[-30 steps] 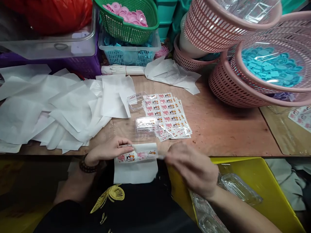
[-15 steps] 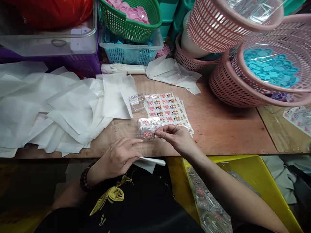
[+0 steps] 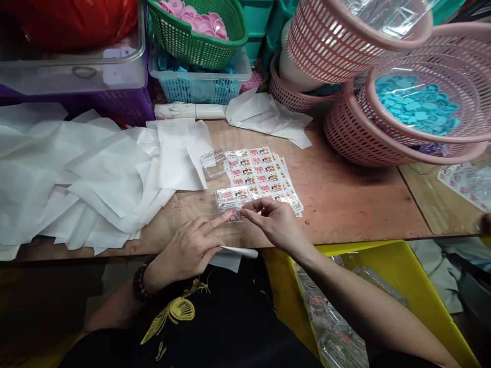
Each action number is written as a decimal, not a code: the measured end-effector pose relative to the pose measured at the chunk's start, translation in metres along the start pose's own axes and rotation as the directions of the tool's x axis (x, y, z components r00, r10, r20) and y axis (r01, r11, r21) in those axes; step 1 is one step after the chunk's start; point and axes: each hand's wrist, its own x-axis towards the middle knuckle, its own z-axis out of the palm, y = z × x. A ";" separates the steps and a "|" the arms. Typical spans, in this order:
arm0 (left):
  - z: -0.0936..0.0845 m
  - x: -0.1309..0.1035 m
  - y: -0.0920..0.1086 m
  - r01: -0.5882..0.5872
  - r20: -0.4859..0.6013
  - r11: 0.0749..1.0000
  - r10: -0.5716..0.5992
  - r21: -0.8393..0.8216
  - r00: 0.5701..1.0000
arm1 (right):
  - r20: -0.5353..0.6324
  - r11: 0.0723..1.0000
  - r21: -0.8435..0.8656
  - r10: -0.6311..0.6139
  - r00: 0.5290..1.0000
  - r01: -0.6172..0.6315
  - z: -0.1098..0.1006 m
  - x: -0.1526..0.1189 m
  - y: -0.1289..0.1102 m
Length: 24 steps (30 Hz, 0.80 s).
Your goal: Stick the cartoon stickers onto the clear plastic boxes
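A small clear plastic box (image 3: 227, 196) lies near the table's front edge, with a pink-lettered sticker (image 3: 230, 215) along its near side. My right hand (image 3: 276, 222) pinches at that side's right corner; whether it grips the sticker or the box edge I cannot make out. My left hand (image 3: 194, 243) reaches its index finger to the sticker. A folded piece of white paper (image 3: 245, 252) is held under its thumb, over my lap. Behind the box lie sheets of cat stickers (image 3: 268, 176), with another clear plastic piece (image 3: 213, 163) overlapping their left corner.
White papers (image 3: 103, 168) are heaped at left. Pink baskets (image 3: 356, 138), one holding blue pieces (image 3: 418, 105), stand back right. A green basket (image 3: 199, 48) of pink pieces sits on a blue-filled bin (image 3: 199, 87). A yellow bin (image 3: 418, 286) with clear packages stands below the table.
My left index finger has moved forward and right onto the sticker at the box's near side. My right hand stays pinched at its corner. The view has shifted slightly.
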 end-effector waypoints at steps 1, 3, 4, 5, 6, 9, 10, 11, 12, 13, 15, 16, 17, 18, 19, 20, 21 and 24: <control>0.000 0.001 0.000 0.019 0.009 1.000 -0.019 0.019 1.000 | -0.027 0.997 -0.069 -0.035 0.999 0.033 0.002 -0.002 0.000; 0.000 0.001 0.001 0.046 0.021 0.998 -0.047 0.050 0.999 | -0.053 0.975 -0.203 -0.100 0.994 0.088 0.004 -0.008 0.000; 0.000 0.001 0.002 0.054 0.026 0.997 -0.056 0.060 0.998 | -0.059 0.961 -0.260 -0.117 0.991 0.098 0.003 -0.010 0.001; 0.000 0.001 0.002 0.059 0.032 0.996 -0.061 0.066 0.998 | -0.071 0.946 -0.310 -0.118 0.990 0.090 0.001 -0.012 0.003; -0.001 0.001 0.002 0.062 0.036 0.996 -0.065 0.067 0.997 | -0.091 0.934 -0.350 -0.107 0.990 0.068 -0.002 -0.013 0.006; -0.001 0.002 0.001 0.065 0.039 0.997 -0.067 0.038 0.997 | -0.110 0.932 -0.360 -0.098 0.989 0.053 -0.017 -0.010 0.018; 0.000 0.003 0.000 0.059 0.041 0.998 -0.059 0.015 0.997 | -0.067 0.933 -0.343 -0.137 0.988 0.106 -0.021 -0.007 0.021; 0.000 0.004 0.000 0.048 0.044 0.999 -0.048 -0.012 0.998 | -0.004 0.924 -0.334 -0.200 0.980 0.187 -0.024 -0.004 0.024; 0.000 0.004 -0.001 0.035 0.048 0.998 -0.033 -0.043 0.998 | 0.063 0.896 -0.347 -0.273 0.960 0.278 -0.024 -0.001 0.027; 0.000 0.004 -0.002 0.024 0.052 0.997 -0.020 -0.074 0.998 | 0.124 0.850 -0.386 -0.338 0.933 0.359 -0.022 0.002 0.029; -0.002 0.003 -0.003 0.015 0.050 0.992 -0.009 -0.124 0.999 | 0.191 0.742 -0.496 -0.413 0.890 0.451 -0.014 0.007 0.035; -0.004 0.001 -0.004 0.018 0.036 0.990 -0.013 -0.143 0.999 | 0.193 0.708 -0.532 -0.433 0.881 0.464 -0.008 0.009 0.038; -0.006 -0.002 -0.005 0.025 0.017 0.986 -0.022 -0.162 1.000 | 0.172 0.698 -0.545 -0.449 0.877 0.465 -0.003 0.011 0.041; -0.009 -0.006 -0.006 0.036 -0.005 0.983 -0.037 -0.182 0.999 | 0.123 0.713 -0.533 -0.467 0.876 0.455 0.000 0.012 0.045; -0.012 -0.009 -0.008 0.047 -0.028 0.978 -0.054 -0.205 0.998 | 0.047 0.748 -0.500 -0.480 0.876 0.436 0.002 0.014 0.048; -0.016 -0.013 -0.010 0.058 -0.049 0.972 -0.071 -0.230 0.996 | -0.042 0.796 -0.447 -0.475 0.879 0.409 0.003 0.017 0.049; -0.019 -0.015 -0.012 0.069 -0.070 0.965 -0.089 -0.252 0.994 | -0.133 0.848 -0.377 -0.447 0.885 0.372 0.002 0.022 0.049; -0.024 -0.017 -0.013 0.081 -0.133 0.956 -0.123 -0.282 0.984 | -0.263 0.960 -0.133 -0.276 0.924 0.248 -0.004 0.051 0.032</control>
